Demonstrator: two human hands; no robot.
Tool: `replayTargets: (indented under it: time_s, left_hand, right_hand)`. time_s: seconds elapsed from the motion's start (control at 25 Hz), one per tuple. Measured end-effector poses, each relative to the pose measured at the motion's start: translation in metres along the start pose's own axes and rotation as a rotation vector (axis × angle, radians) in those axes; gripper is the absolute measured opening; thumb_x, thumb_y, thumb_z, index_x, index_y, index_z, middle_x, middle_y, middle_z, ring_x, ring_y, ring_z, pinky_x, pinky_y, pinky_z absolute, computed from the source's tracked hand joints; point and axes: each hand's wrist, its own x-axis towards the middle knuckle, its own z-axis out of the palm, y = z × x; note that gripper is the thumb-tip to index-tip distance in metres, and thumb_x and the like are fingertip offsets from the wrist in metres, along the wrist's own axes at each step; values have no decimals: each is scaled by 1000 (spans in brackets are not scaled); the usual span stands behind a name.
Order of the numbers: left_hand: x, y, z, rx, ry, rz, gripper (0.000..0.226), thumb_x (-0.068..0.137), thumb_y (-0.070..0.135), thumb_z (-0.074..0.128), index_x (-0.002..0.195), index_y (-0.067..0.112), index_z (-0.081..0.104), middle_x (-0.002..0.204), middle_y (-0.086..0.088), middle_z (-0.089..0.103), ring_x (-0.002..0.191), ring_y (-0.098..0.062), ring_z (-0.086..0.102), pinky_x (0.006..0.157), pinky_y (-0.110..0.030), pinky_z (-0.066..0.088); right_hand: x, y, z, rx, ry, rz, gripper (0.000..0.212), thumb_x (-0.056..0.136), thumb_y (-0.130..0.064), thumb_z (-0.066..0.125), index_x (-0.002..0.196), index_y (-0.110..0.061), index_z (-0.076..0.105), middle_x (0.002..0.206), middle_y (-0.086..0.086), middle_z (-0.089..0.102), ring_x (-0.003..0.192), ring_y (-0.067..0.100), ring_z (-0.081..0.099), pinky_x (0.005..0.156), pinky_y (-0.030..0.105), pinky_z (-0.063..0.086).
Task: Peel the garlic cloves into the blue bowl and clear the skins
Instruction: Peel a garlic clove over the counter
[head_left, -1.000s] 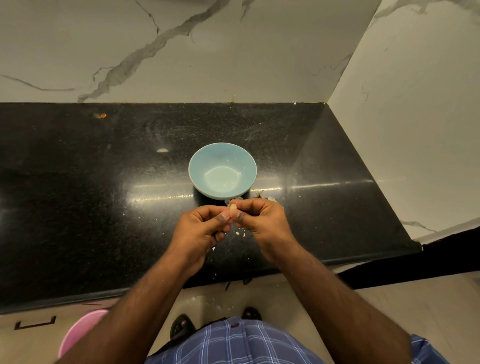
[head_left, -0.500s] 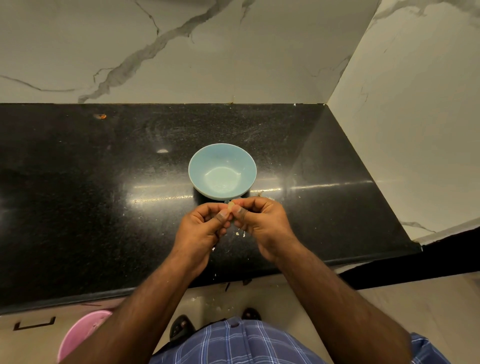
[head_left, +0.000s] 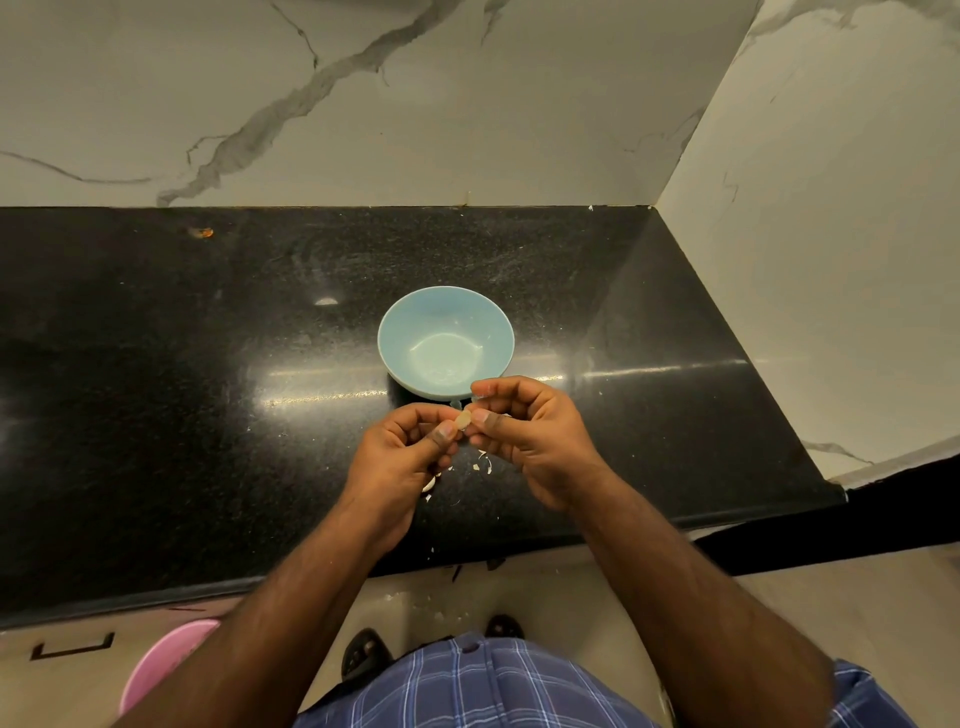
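1. A small, pale, rounded garlic clove (head_left: 463, 419) is pinched between the thumbs and fingertips of both hands, just in front of the near rim of the round, pale blue bowl (head_left: 445, 343). It is judged to be held there so that the peeled clove can be dropped into the bowl with a short forward reach.

2. The left hand (head_left: 402, 457) is curled, its thumb pressed against the clove's left side; it is judged to serve as the steadying hold.

3. The right hand (head_left: 530, 431) is likewise curled round, its thumb set against the clove's right side and its forefinger arched above. This is read as the stripping hand. Whether a scrap of skin is caught under the forefinger cannot be told.

4. The blue bowl stands upright on the polished black speckled stone countertop (head_left: 156, 415), and nothing is seen inside it. The peeling is therefore judged to be at an early stage.

5. Thin white flakes of garlic skin (head_left: 483, 462) are scattered on the countertop directly beneath the hands, with more flecks on the beige floor (head_left: 415, 603) by the counter's edge. The work is apparently kept over the counter so that the skins fall clear of the bowl; they have yet to be cleared.

6. A pink round plastic bin (head_left: 166, 660) is partly visible on the floor at lower left, and may be meant for the skins.
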Motion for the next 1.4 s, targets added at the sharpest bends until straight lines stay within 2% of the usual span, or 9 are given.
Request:
replayTargets:
  time_s: [0.24,0.4,0.52,0.6,0.72,0.92,1.04,1.2,1.4]
  left_hand:
    - [-2,0,0,-79,-7,-60,22,92,6,64,85,21,80,79,-6,71,69,-12,60,69,-26,48]
    - [1,-2,-3,36,17,-22,15,95,10,65,100,15,79,94,-12,77,86,-21,67,75,-29,52]
    - [-1,3,-3,170,-15,43,22,91,19,69,111,13,76,103,-6,79,101,-18,73,82,-29,56]
    - [-1,6,-3,154,-34,33,32,83,26,73,112,13,76,103,-7,79,96,-16,74,75,-25,55]
    - [2,5,-3,88,-40,20,33,81,22,74,111,9,77,98,-13,78,83,-14,70,66,-20,53]
    - [2,-1,-8,7,-63,-32,27,82,22,75,107,11,80,98,-23,75,84,-20,66,71,-22,54]
    - [4,-1,-7,-25,-59,-45,27,81,20,75,105,9,79,96,-20,75,84,-20,66,70,-21,55]
    - [6,3,-5,-132,-10,-65,27,81,12,71,105,3,75,97,-17,77,80,-15,73,68,-19,58]
    - [6,4,-4,-164,1,-120,19,91,3,65,107,5,76,94,-12,77,78,-11,70,66,-17,57]
  right_hand:
    - [1,4,2,-25,3,-33,27,91,10,64,110,-9,68,89,8,73,83,21,73,73,29,60]
    - [2,7,4,-160,45,-120,27,87,7,71,109,-9,69,94,12,75,88,22,74,78,32,60]
    - [3,9,4,-259,81,-173,27,85,1,77,109,-9,69,94,11,76,92,23,74,84,37,61]
    - [3,8,3,-288,72,-175,28,85,0,78,109,-10,70,94,11,76,93,23,75,87,39,62]
    - [4,9,3,-322,64,-174,27,85,-1,78,108,-11,70,94,10,77,92,23,75,86,40,62]
    - [5,9,1,-367,74,-183,28,83,0,79,107,-11,70,91,8,76,89,21,75,85,37,62]
    - [6,9,0,-436,72,-193,25,85,-1,78,107,-12,71,91,7,76,89,19,74,84,34,62]
    - [10,7,-11,-535,181,-212,19,91,-2,70,102,-16,76,96,-1,76,92,10,72,88,33,61]
    - [13,4,-28,-747,248,-270,16,86,-6,78,99,-16,80,97,-4,76,90,7,72,87,35,61]
